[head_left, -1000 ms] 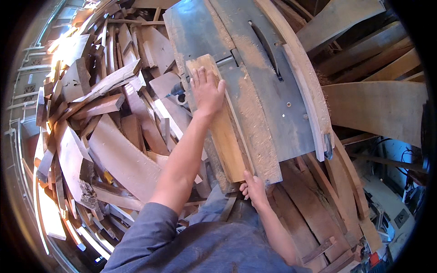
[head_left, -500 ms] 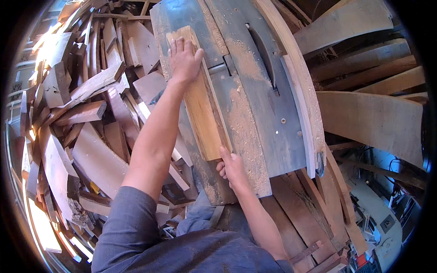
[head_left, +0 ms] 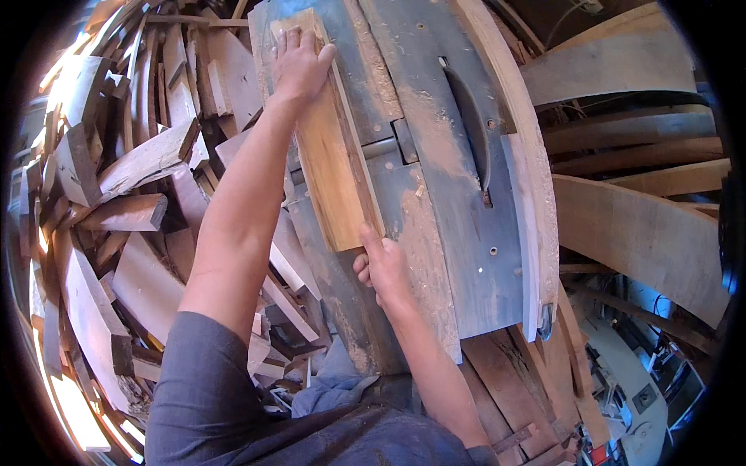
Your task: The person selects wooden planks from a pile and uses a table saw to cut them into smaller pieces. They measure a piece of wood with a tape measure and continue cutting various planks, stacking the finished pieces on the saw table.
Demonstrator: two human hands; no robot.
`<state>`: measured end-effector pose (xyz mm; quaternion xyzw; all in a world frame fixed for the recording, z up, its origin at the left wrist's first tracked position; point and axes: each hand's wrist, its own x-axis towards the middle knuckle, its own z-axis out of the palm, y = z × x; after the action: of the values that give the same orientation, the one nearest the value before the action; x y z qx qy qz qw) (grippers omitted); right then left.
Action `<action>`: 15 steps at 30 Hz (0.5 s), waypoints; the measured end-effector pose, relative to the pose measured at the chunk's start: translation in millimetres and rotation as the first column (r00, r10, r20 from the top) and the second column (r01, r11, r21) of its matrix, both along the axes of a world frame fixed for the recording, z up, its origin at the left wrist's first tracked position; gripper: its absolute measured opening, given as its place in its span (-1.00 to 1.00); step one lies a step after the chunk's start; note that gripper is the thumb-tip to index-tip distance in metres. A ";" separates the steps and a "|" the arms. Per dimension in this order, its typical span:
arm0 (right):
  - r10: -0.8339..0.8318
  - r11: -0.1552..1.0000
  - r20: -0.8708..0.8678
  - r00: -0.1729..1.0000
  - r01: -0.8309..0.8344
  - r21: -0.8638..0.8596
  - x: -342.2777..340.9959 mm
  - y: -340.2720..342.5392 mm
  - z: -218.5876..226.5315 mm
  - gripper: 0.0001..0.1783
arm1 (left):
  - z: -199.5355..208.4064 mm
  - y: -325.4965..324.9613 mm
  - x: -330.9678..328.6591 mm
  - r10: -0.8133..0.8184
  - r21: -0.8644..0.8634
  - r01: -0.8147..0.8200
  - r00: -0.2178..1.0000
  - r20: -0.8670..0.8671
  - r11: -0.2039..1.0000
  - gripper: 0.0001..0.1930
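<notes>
A pale yellow-brown wooden board [head_left: 334, 171] lies lengthwise on the left metal bed of a woodworking machine [head_left: 326, 295], crossing the bar-like gap with a cutter cylinder [head_left: 380, 148] showing at its right side. My left hand [head_left: 301, 66] rests flat on the board's far part, fingers stretched forward and thumb out to the right. At the near end, my right hand [head_left: 382, 268] grips the board's right corner, thumb on top and the other fingers curled below against the end. The board's underside is hidden.
A dark curved saw blade [head_left: 470, 124] stands out of a slot right of the board. Beyond it runs a wooden fence [head_left: 536, 194]. Sawdust [head_left: 435, 140] covers parts of the table. Offcuts [head_left: 140, 171] pile up at left; larger curved planks [head_left: 637, 233] are stacked at right.
The board has slid forward along the bed, away from me, with both hands moving along with it. My view has shifted slightly; the grip looks the same.
</notes>
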<state>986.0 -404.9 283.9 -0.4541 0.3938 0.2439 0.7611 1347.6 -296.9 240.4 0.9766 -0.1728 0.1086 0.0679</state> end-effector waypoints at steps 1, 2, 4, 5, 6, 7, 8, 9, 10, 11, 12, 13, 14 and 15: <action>-0.005 1.000 0.000 1.000 0.005 -0.002 5.3 1.0 -0.9 -0.33 | 5.4 -4.0 3.1 0.010 -0.019 -0.010 1.000 -0.007 1.000 -0.35; -0.011 1.000 -0.001 1.000 0.011 -0.004 10.4 2.1 -1.8 -0.33 | 9.3 -7.2 6.0 0.021 -0.038 -0.021 1.000 -0.015 0.999 -0.35; -0.012 1.000 -0.001 1.000 0.012 -0.018 20.5 2.3 -0.9 -0.31 | 9.1 -8.1 14.5 0.014 -0.047 -0.014 1.000 -0.009 0.999 -0.35; -0.008 0.999 0.000 1.000 0.008 -0.031 26.0 1.8 2.0 -0.28 | 8.9 -7.1 19.5 0.012 -0.051 -0.012 1.000 -0.005 0.999 -0.35; -0.005 0.999 0.000 1.000 0.005 -0.043 31.5 1.8 3.6 -0.26 | 9.0 -5.9 24.6 0.010 -0.046 -0.010 1.000 -0.007 0.999 -0.34; -0.007 0.999 -0.006 1.000 0.007 -0.035 37.6 1.7 3.0 -0.26 | 7.9 -5.2 31.7 0.007 -0.045 -0.008 1.000 -0.005 0.999 -0.34; -0.010 1.000 -0.012 1.000 0.010 -0.027 44.3 2.7 2.6 -0.26 | 6.9 -4.8 39.3 0.005 -0.044 -0.005 1.000 -0.004 0.999 -0.33; -0.013 1.000 -0.018 1.000 0.013 -0.018 51.3 3.7 2.4 -0.27 | 5.3 -2.8 49.4 0.000 -0.059 0.000 1.000 -0.005 0.998 -0.31; -0.014 1.000 -0.020 1.000 0.014 -0.017 58.9 4.0 2.0 -0.27 | 3.8 -0.5 59.5 -0.006 -0.075 0.006 1.000 -0.008 0.997 -0.29; -0.015 1.000 -0.022 1.000 0.014 -0.016 67.0 4.1 3.1 -0.28 | 1.0 1.8 67.4 -0.012 -0.091 0.011 1.000 -0.010 0.996 -0.27; -0.015 1.000 -0.025 1.000 0.015 -0.016 75.5 4.3 4.5 -0.29 | -1.9 4.1 74.9 -0.033 -0.062 0.035 0.998 0.044 0.997 -0.33; -0.019 1.000 -0.026 0.999 0.018 -0.017 84.6 4.7 5.6 -0.31 | 2.1 3.2 80.8 -0.057 -0.031 0.060 0.994 0.095 0.998 -0.40; -0.023 1.000 -0.028 0.999 0.022 -0.018 94.1 5.1 7.0 -0.33 | 6.3 2.4 86.6 -0.081 0.001 0.082 0.986 0.144 0.997 -0.46; -0.026 0.999 -0.030 0.999 0.025 -0.020 102.7 5.6 7.9 -0.34 | 10.7 2.1 91.8 -0.097 0.027 0.094 0.987 0.129 0.995 -0.46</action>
<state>1088.8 -399.3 291.8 -0.4527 0.4135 0.2370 0.7536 1439.4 -294.9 251.1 0.9587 -0.2247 0.1668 0.0516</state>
